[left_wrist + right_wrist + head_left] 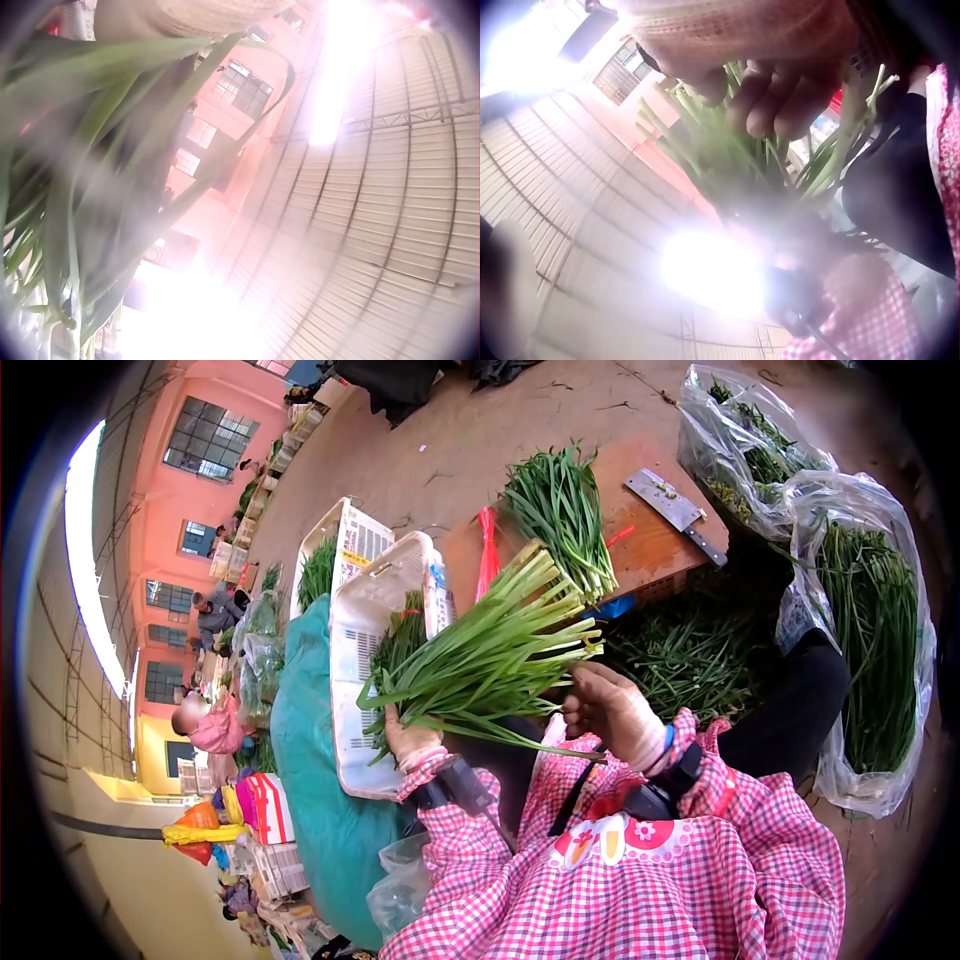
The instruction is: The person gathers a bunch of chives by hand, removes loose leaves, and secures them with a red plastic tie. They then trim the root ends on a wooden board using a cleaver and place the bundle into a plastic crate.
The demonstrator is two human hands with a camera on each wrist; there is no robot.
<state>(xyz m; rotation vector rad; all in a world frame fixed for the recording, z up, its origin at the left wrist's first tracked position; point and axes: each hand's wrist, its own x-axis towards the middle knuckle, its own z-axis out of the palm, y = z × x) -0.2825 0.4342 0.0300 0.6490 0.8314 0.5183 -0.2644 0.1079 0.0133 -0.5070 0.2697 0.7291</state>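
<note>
A large bunch of garlic chives (490,650) lies slanted across the front of the body, pale cut ends toward upper right. My left hand (412,740) grips it from below at the leafy end; in the left wrist view long leaves (112,150) hang beside that hand. My right hand (620,710) is at the cut ends with its fingers bent. The right wrist view has its fingertips (761,116) in front of the stalks (697,127); I cannot tell whether they pinch any. One loose stalk (545,747) sticks out below the bunch.
White plastic crates (350,660) stand at left beside a green sheet (310,700). A wooden board (640,550) bears another chive bunch (565,510) and a cleaver (675,505). Clear bags of greens (870,640) stand at right; loose leaves (690,655) lie below the board.
</note>
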